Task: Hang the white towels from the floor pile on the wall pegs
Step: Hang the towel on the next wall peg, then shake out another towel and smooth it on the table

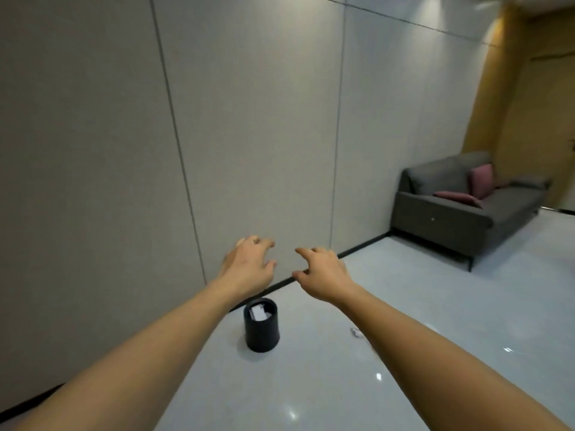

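Note:
Both my arms stretch forward in front of a grey panelled wall (249, 119). My left hand (249, 265) hangs in the air with loosely curled fingers and holds nothing. My right hand (323, 272) is beside it, a short gap apart, fingers also loosely bent and empty. No white towel, floor pile or wall peg shows in this view.
A black round bin (261, 334) with white paper inside stands on the glossy pale floor (404, 306) below my left hand, near the wall's dark skirting. A grey sofa (460, 209) with pink cushions sits at the far right by a yellow wall. A small scrap (355, 331) lies on the floor.

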`<state>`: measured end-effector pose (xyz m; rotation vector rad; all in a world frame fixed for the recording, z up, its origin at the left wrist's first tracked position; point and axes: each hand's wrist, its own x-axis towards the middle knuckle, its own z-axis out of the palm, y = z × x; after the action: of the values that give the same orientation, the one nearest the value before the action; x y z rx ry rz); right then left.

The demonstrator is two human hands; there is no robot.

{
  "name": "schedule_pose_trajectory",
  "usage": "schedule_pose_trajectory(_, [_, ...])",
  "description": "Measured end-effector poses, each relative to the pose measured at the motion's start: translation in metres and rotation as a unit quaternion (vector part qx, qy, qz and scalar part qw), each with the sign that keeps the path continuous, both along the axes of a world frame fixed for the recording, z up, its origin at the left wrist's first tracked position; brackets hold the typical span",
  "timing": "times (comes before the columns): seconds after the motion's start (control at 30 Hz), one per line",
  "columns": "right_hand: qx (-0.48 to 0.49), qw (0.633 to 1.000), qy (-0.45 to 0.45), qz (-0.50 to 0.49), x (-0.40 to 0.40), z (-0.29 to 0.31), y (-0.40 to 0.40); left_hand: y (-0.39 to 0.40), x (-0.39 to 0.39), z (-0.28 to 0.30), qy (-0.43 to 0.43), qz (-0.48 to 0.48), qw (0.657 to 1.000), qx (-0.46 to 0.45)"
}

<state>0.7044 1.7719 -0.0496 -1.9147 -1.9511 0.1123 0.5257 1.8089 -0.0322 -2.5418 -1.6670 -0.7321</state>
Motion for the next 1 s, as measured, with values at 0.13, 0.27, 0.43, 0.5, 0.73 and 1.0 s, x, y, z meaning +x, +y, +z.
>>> schedule_pose_trajectory(0.13, [-0.034, 0.992, 0.017, -0.123, 0.149, -0.031, -0.041, -0.004, 0.164, -0.033, 0.018, -0.126, 0.991, -0.039])
schedule_pose_trajectory(0.27, [-0.061, 0.965, 0.049, -0.248, 0.27, -0.065, -0.098, -0.024, 0.311, -0.06, 0.04, -0.245, 0.967, -0.06])
schedule_pose_trajectory(0.43, [-0.095, 0.913, 0.076, -0.39, 0.394, -0.101, -0.166, -0.056, 0.476, -0.094, 0.063, -0.393, 0.913, -0.087])
schedule_pose_trajectory(0.5, [-0.105, 0.887, 0.085, -0.442, 0.437, -0.109, -0.188, -0.068, 0.536, -0.105, 0.073, -0.443, 0.889, -0.086])
schedule_pose_trajectory(0.73, [-0.12, 0.786, 0.124, -0.594, 0.554, -0.113, -0.244, -0.097, 0.715, -0.119, 0.114, -0.581, 0.799, -0.103])
schedule_pose_trajectory(1.0, [-0.127, 0.714, 0.146, -0.673, 0.642, -0.121, -0.275, -0.128, 0.84, -0.132, 0.145, -0.664, 0.725, -0.113])
